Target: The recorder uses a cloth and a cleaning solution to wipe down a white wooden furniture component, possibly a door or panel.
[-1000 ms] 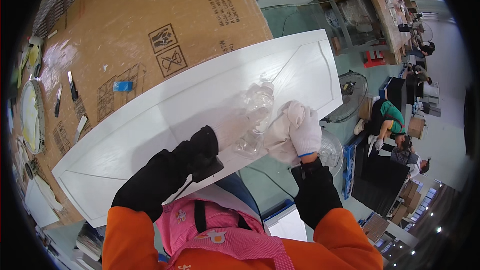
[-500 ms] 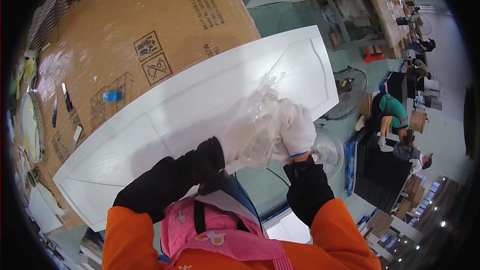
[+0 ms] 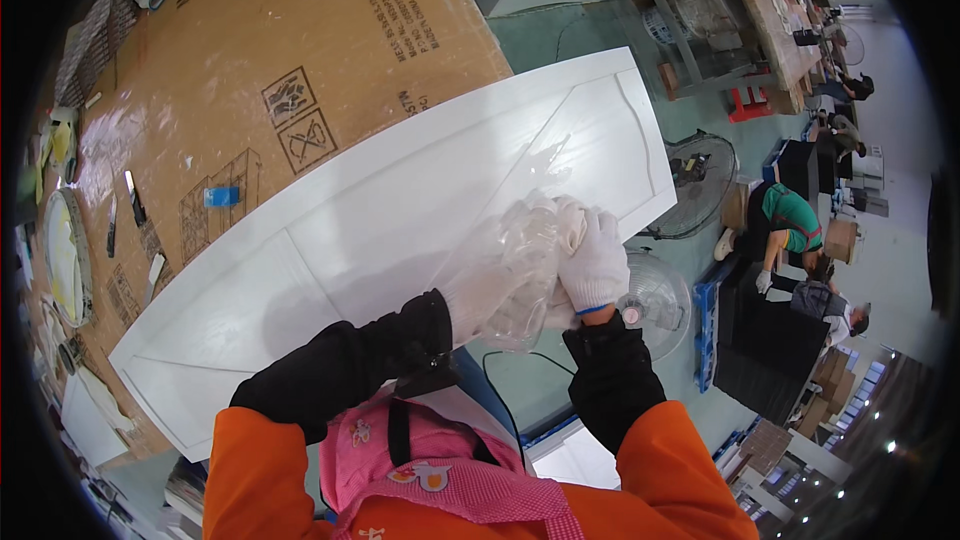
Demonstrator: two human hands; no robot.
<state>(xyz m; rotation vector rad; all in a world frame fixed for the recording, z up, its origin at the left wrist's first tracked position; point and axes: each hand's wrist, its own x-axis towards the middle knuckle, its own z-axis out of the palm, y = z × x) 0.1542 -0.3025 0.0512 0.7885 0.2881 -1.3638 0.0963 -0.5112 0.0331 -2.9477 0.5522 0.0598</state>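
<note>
A clear plastic bottle (image 3: 527, 285) is in my left hand (image 3: 468, 302), which wears a white glove; most of its fingers are hidden behind the bottle. Close by the bottle's upper end, my white-gloved right hand (image 3: 597, 265) is closed round a bunched off-white cloth (image 3: 570, 224). Both hands are over the right part of a long white panel (image 3: 400, 180) with raised, framed moulding. Wet-looking shiny marks show on the panel beyond the bottle.
Under the panel's far side lies a cardboard-covered table (image 3: 360, 70). Knives (image 3: 134, 198), a small blue block (image 3: 221, 196) and a roll of tape (image 3: 68, 255) lie on it. Standing fans (image 3: 690, 175) are at the right. A person in green (image 3: 790, 220) bends over black stacks farther off.
The bottle has tipped, so its neck no longer stands out above my hands. My right hand stays beside it, almost unmoved. The person in green has shifted slightly.
</note>
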